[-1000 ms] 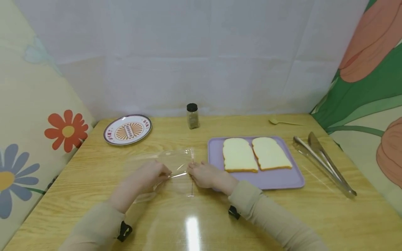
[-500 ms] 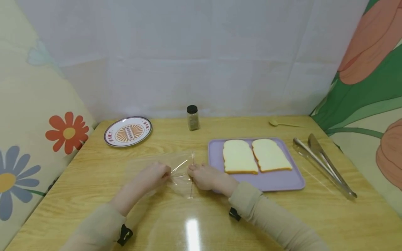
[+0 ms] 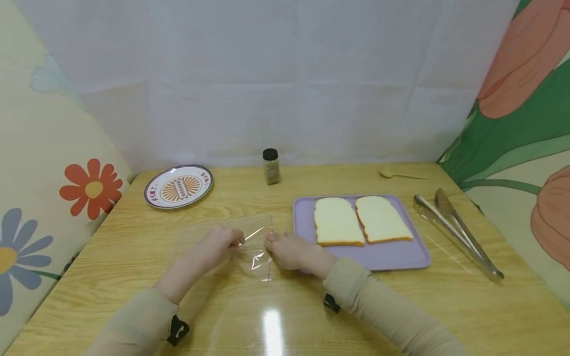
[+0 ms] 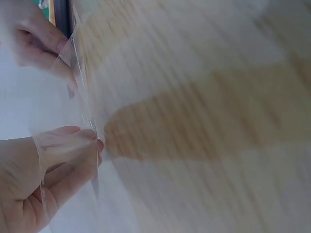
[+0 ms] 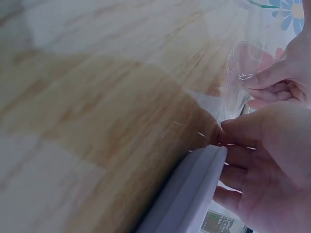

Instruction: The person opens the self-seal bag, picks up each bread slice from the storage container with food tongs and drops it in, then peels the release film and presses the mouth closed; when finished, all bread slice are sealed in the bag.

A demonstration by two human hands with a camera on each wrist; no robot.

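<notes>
A clear plastic bag [image 3: 257,261], creased and glinting, lies on the wooden table between both hands. My left hand [image 3: 218,245] pinches it between thumb and fingers; the left wrist view shows film drawn up over those fingers [image 4: 73,170]. At the strip-like right edge of the bag, my right hand [image 3: 289,250] pinches the film with thumb and fingertips. In the right wrist view, the thumb [image 5: 243,125] of that hand meets the film close beside the rim of the lilac tray [image 3: 365,258]. Two bread slices [image 3: 338,221] lie side by side on the tray.
Back left stands a patterned plate [image 3: 179,187]. A black-capped spice jar [image 3: 271,168] is at the back middle. Metal tongs [image 3: 458,235] lie right of the tray, with a golden spoon [image 3: 403,175] behind. A white cloth backdrop [image 3: 276,84] borders the table.
The film between my hands has folded differently, with new glints toward the near side. My left fingers have shifted slightly on it; my right hand stays at the bag's edge.
</notes>
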